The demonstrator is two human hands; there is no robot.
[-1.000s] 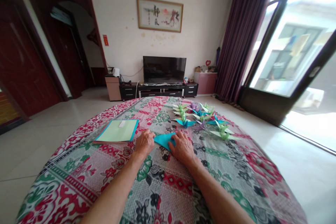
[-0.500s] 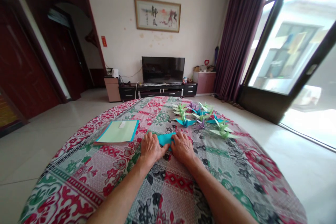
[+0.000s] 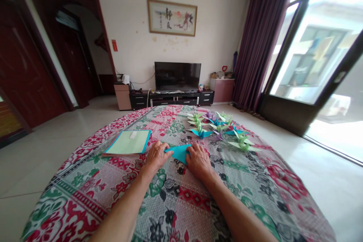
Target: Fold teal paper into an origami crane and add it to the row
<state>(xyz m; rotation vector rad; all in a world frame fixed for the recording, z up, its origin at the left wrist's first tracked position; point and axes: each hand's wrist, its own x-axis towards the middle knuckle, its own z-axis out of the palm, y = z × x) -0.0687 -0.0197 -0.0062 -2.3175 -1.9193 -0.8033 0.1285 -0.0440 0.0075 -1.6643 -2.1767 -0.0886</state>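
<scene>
A blue sheet of origami paper (image 3: 179, 153), folded to a triangle-like shape, lies on the tablecloth between my hands. My left hand (image 3: 157, 154) pinches its left corner between thumb and fingers. On the other side my right hand (image 3: 199, 160) is closed on the paper's right end, its curled fingers hiding that part. Beyond my right hand stand several folded paper cranes (image 3: 201, 133) in green, blue and purple. To the left of my left hand rests a stack of coloured paper (image 3: 129, 143), pale green on top with a blue edge showing.
A patterned cloth covers the round table (image 3: 113, 193). A small white piece (image 3: 133, 135) lies on the paper stack. Past the table's far edge, a television (image 3: 177, 76) stands on a low cabinet (image 3: 138, 100). A glass door is at the right.
My left hand has moved left, away from my right hand, to the paper's left corner. More of the blue paper shows between them. My right hand stays at its end.
</scene>
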